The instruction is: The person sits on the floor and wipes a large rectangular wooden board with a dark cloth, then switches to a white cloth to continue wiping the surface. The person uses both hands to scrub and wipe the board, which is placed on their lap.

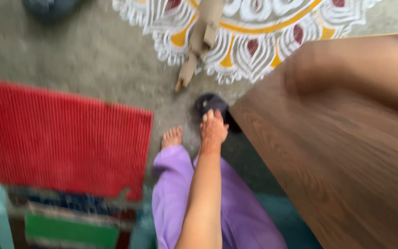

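Red ribbed mat (pixel 65 140) at nine o'clock. Purple trousers (pixel 171 193) at six. Brown wood-grain board (pixel 342 152) at three. White, yellow and dark red petal-patterned floor design (pixel 263 32) at twelve, on grey floor (pixel 93 50). Tan wooden piece (pixel 199 41) across the design. Dark, perhaps navy, slipper (pixel 210 102) near centre, blurred. Green and blue striped things (pixel 72 221) at seven.

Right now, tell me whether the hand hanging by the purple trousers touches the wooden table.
Apart. In the head view the left hand hangs in front of the purple trousers, and a strip of grey floor and a dark slipper lie between it and the wooden table edge.
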